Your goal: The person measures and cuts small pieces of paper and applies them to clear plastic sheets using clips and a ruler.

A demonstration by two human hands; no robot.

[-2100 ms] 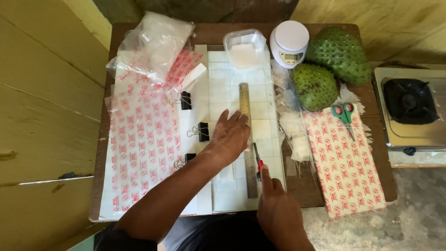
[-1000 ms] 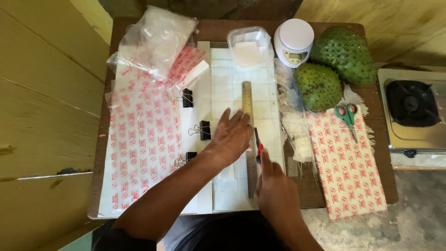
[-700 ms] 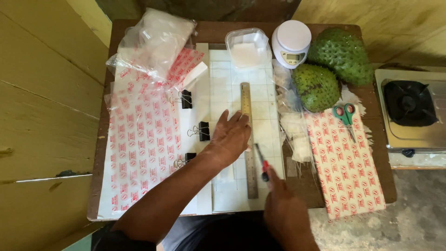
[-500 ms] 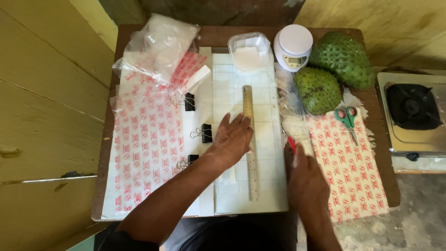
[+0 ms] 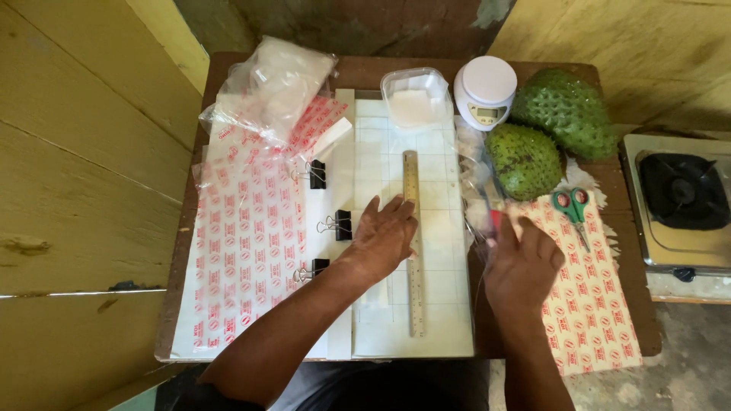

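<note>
- The left hand (image 5: 383, 237) lies flat, fingers spread, pressing on a long steel ruler (image 5: 413, 242) and the pale gridded sheet (image 5: 445, 304) beneath it; the ruler runs straight away from the person, under the fingertips.
- The right hand (image 5: 524, 262) is curled narrow around a slim red-handled tool (image 5: 495, 221), only its red end showing above the fingers; it sits just right of the sheet's edge, over crinkled clear plastic.
- Left of the left hand, three black binder clips (image 5: 336, 225) with wire handles pin a glossy sheet printed with red marks (image 5: 244, 251).
- Just beyond the right hand lie green-handled scissors (image 5: 572, 209) on a second red-printed sheet (image 5: 590, 304).
- Farther ahead of the right hand are two bumpy, spiny green fruits (image 5: 525, 160) and a round white kitchen scale (image 5: 485, 91).
- Ahead of the left hand stand a clear plastic tub (image 5: 413, 95) and a heap of crumpled transparent bags (image 5: 274, 84).
- All rest on a worn brown wooden table (image 5: 632, 320).
</note>
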